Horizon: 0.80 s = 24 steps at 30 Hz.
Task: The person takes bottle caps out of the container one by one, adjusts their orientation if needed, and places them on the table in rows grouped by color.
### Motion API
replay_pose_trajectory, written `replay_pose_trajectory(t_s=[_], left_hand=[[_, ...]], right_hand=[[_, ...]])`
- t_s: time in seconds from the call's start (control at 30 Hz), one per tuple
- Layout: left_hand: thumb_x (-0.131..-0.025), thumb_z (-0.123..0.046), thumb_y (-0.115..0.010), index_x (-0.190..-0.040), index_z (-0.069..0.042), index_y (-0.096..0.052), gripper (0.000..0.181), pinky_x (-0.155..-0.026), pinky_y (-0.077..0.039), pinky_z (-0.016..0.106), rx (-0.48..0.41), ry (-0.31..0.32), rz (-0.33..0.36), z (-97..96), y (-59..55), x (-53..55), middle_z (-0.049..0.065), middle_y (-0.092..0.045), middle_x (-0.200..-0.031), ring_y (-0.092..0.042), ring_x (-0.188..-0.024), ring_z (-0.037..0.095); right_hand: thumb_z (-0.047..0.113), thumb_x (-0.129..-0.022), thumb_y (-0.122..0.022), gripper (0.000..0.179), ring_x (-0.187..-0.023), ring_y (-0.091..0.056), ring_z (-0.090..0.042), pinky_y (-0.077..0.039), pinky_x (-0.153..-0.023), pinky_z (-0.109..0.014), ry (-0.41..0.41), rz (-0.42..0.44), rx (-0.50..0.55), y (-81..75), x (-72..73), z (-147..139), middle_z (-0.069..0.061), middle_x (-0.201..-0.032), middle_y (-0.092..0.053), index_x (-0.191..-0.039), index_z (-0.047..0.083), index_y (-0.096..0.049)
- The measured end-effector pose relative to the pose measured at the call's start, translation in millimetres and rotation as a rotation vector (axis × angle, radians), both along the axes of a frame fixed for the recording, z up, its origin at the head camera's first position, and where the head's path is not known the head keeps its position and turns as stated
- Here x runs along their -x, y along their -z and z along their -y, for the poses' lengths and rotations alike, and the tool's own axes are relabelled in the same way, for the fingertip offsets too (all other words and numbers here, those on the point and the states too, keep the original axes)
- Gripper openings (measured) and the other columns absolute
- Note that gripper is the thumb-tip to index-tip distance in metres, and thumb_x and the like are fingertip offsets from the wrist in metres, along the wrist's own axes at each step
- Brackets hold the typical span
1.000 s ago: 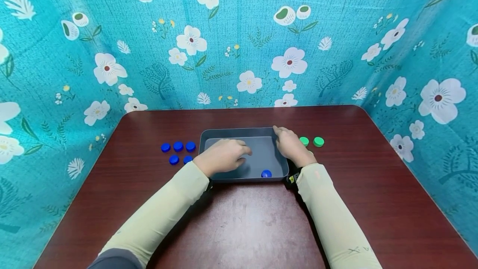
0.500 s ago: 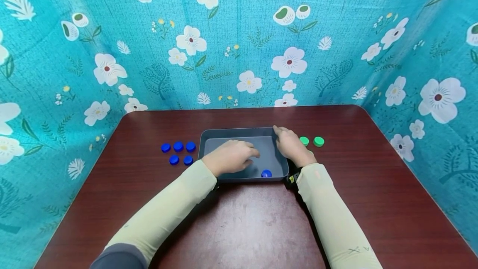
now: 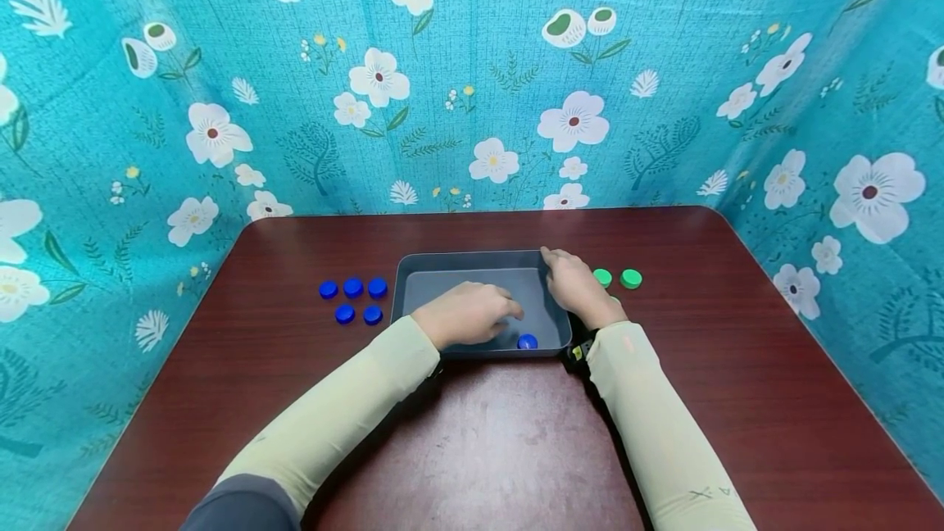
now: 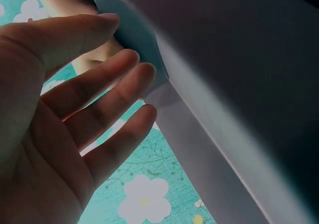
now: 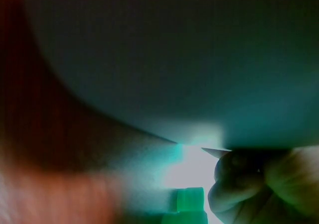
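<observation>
A grey rectangular tray (image 3: 490, 274) lies on the table, with one blue bottle cap (image 3: 527, 342) inside near its front right corner. Over the tray reaches my left hand (image 3: 472, 314); its fingers point right, a short way from that cap. In the left wrist view those fingers (image 4: 122, 92) are loosely bent and apart, holding nothing. My right hand (image 3: 578, 287) grips the tray's right wall near the far corner. The right wrist view is dark and blurred, but shows curled fingers (image 5: 239, 184) against the tray's wall (image 5: 199, 74).
Several blue bottle caps (image 3: 353, 288) lie left of the tray. Green bottle caps (image 3: 630, 279) sit just beyond my right hand, partly covered by it. The dark red table (image 3: 472, 449) ends at a flowered blue curtain (image 3: 442, 105) behind and at both sides.
My left hand has moved right and slightly nearer across the tray, closer to the blue cap inside. The right hand, the tray and the caps stay where they were.
</observation>
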<state>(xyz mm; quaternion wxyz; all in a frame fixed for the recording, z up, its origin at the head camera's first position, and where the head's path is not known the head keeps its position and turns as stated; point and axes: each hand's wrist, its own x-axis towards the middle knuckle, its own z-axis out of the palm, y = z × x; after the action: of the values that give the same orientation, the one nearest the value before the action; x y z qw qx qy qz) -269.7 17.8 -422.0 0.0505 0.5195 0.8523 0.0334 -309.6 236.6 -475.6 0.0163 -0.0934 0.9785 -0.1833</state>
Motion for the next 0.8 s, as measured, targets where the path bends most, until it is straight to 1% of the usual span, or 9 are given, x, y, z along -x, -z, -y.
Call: replay_pose_trajectory(t_s=[0.37, 0.53, 0.63, 0.8], left_hand=[[-0.092, -0.014, -0.069, -0.124, -0.019, -0.069, 0.032, -0.084, -0.052, 0.026, 0.05, 0.025, 0.021, -10.2, 5.2, -2.3, -0.004, -0.066, -0.119, -0.062, -0.106, 0.01], [-0.092, -0.011, -0.068, -0.125, -0.02, -0.069, 0.034, -0.085, -0.051, 0.025, 0.054, 0.046, 0.058, -13.4, 5.8, -3.3, -0.005, -0.065, -0.121, -0.061, -0.108, 0.009], [-0.092, -0.009, -0.067, -0.123, -0.023, -0.069, 0.034, -0.082, -0.051, 0.024, 0.054, 0.067, 0.061, -15.2, 6.8, -3.4, -0.007, -0.065, -0.118, -0.061, -0.104, 0.008], [-0.092, -0.005, -0.066, -0.12, -0.024, -0.07, 0.034, -0.076, -0.051, 0.022, 0.055, 0.089, 0.038, -19.4, 9.2, -5.4, -0.006, -0.067, -0.112, -0.062, -0.096, 0.008]], right_hand=[[0.008, -0.1, -0.05, 0.052, -0.126, -0.048, -0.037, -0.046, -0.096, -0.05, -0.002, -0.008, 0.003, -0.9, -0.2, 0, -0.023, -0.144, -0.043, -0.149, -0.002, -0.034], [0.007, -0.101, -0.048, 0.051, -0.128, -0.046, -0.038, -0.045, -0.096, -0.051, -0.011, 0.001, 0.013, -0.7, -0.6, 0, -0.024, -0.145, -0.041, -0.149, -0.003, -0.034], [0.007, -0.101, -0.048, 0.051, -0.128, -0.045, -0.038, -0.044, -0.097, -0.051, -0.009, 0.002, 0.014, -0.4, -0.7, 0, -0.024, -0.145, -0.041, -0.149, -0.002, -0.033], [0.007, -0.101, -0.049, 0.052, -0.128, -0.045, -0.038, -0.044, -0.097, -0.052, -0.007, 0.0, 0.019, 0.1, -1.3, -1, -0.024, -0.145, -0.041, -0.149, -0.002, -0.033]])
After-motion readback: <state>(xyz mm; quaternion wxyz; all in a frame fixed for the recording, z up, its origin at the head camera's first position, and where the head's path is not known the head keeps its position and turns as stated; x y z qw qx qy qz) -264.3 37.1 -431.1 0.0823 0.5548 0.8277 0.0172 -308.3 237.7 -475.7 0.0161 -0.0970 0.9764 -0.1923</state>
